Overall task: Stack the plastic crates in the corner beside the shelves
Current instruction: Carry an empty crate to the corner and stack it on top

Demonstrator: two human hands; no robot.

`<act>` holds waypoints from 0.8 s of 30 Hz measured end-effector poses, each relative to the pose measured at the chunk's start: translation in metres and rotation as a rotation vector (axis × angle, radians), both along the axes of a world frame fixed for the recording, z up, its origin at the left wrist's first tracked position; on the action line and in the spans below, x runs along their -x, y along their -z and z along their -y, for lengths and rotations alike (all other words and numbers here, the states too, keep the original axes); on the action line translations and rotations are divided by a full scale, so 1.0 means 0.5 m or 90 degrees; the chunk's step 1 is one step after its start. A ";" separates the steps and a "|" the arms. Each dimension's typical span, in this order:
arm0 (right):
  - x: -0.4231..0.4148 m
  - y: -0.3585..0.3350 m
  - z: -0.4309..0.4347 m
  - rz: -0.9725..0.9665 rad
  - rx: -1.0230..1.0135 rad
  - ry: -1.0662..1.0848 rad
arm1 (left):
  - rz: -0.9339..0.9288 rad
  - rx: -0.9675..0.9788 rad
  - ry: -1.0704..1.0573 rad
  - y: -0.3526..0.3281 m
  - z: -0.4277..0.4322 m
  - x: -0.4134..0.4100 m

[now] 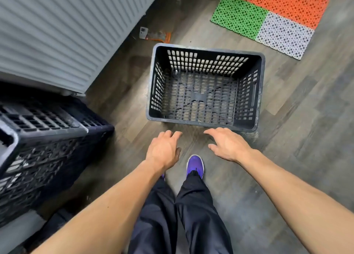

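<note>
An empty dark plastic crate point(205, 48) with perforated walls stands upright on the wooden floor ahead of me. My left hand point(162, 150) and my right hand point(228, 145) hover just short of its near rim, palms down, fingers relaxed, holding nothing. Neither hand touches the crate. At the left edge another dark crate point(44, 136) stands higher, on a stack whose lower part is hard to make out.
A grey ribbed panel point(63, 33) fills the upper left. Green, orange and white perforated mats point(272, 17) lie on the floor at the far right. Small litter point(153, 35) lies beyond the crate. My purple shoe point(195, 165) and dark trousers are below my hands.
</note>
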State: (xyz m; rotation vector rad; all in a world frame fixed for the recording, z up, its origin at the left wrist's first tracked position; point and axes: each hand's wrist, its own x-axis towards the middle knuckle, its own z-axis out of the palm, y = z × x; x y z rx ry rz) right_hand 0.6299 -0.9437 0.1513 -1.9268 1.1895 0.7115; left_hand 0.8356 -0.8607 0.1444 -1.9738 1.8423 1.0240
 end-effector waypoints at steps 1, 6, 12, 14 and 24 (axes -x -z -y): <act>0.002 0.011 0.001 0.002 -0.002 0.015 | -0.001 -0.005 0.008 0.013 0.013 0.002; 0.000 0.080 0.014 -0.002 -0.004 0.062 | -0.006 -0.014 0.033 0.100 0.070 -0.008; -0.018 0.192 0.039 -0.002 0.033 0.095 | 0.016 0.036 0.085 0.226 0.116 -0.036; -0.024 0.231 0.046 -0.016 0.052 0.086 | 0.024 0.031 0.114 0.265 0.125 -0.045; -0.029 0.400 0.066 -0.127 -0.003 0.046 | 0.008 -0.071 0.175 0.415 0.171 -0.052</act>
